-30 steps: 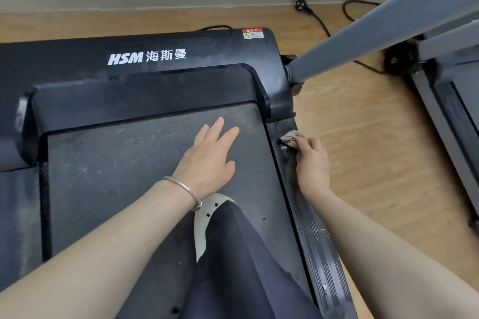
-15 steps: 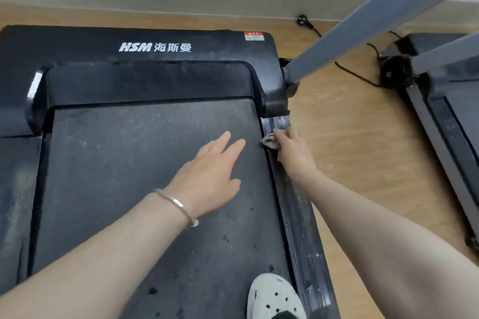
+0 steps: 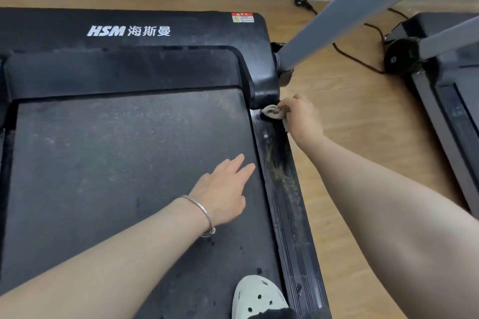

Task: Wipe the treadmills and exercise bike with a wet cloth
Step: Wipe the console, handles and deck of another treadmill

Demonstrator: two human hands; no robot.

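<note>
1. I am seeing the cloth (image 3: 272, 112), a small crumpled grey-beige wad, sitting right of centre in the frame, pressed onto the top end of the treadmill's ribbed side rail (image 3: 285, 189), just below the black motor cover (image 3: 181, 31).
2. My right hand (image 3: 302, 118) is clenching around that cloth, fingers curled over it and bunching it against the rail.
3. My left hand (image 3: 224, 190) is lying released, fingers straight and together, palm flat on the dusty running belt (image 3: 116, 163) near the middle of the frame; a thin silver bangle (image 3: 201, 212) is circling its wrist.
4. The rail is showing yellowish grime streaks below the cloth.
5. A pale perforated clog (image 3: 256, 298) is standing on the belt at the bottom edge.
6. A grey upright post (image 3: 363, 5) is slanting across the upper right.
7. A second treadmill (image 3: 451, 101) is standing at the right edge on the wooden floor (image 3: 350, 111), with a black cable and plug (image 3: 302, 0) lying near the wall.
</note>
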